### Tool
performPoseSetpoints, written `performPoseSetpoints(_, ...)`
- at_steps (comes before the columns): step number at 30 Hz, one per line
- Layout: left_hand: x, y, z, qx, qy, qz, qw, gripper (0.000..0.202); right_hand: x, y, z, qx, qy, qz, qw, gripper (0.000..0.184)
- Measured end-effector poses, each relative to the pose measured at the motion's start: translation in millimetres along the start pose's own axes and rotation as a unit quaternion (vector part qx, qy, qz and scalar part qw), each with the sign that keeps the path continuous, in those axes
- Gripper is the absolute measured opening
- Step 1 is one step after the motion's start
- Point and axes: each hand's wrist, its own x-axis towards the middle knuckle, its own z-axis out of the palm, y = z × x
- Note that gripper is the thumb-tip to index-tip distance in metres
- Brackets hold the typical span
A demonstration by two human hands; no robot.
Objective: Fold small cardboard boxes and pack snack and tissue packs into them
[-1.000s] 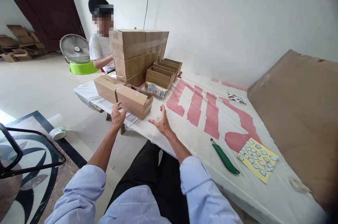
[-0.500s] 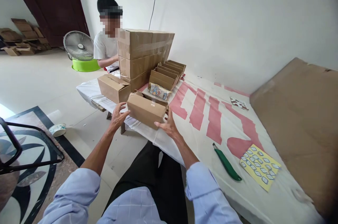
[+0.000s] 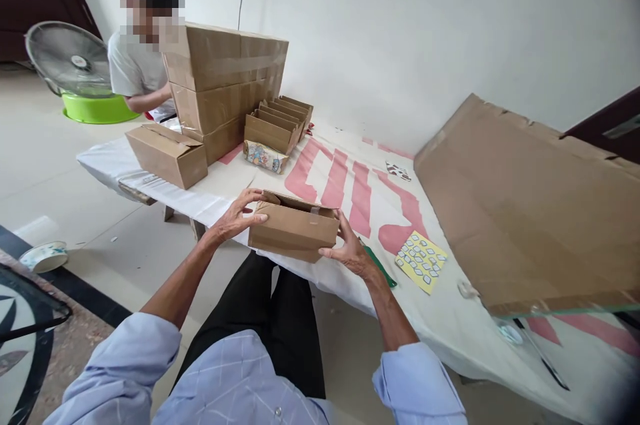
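Note:
A small open-topped cardboard box is held at the table's near edge between both my hands. My left hand grips its left end, fingers curled over the top rim. My right hand clasps its right end. A second closed cardboard box rests further left on the white and red table cover. Behind it rises a stack of taped cartons with a row of flat-packed open boxes beside it.
A green-handled cutter lies partly hidden by my right hand, a yellow sticker sheet next to it. A large cardboard sheet covers the table's right side. Another person sits behind the cartons, near a fan and a green basin.
Both hands reached the nearer box, took it by its ends and drew it toward me to the table's near edge. The camera turned right.

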Motion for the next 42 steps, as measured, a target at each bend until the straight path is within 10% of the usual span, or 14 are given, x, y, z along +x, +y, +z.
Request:
performPoseSetpoints(12,12,11,9.0,0.062,-0.001,0.074,0.995,0.054,17,-61,-4,-0.223,0.136,-0.192,0.946,0.02)
performPoseSetpoints(25,7,7,17.9,0.047,0.037,0.041,0.997,0.055,46,-73,15,-0.086,0.033,-0.133,0.987,0.011)
performPoseSetpoints(42,5,11,24.7,0.053,0.057,0.016,0.997,0.059,44,-76,27,0.028,0.069,-0.138,0.988,0.017)
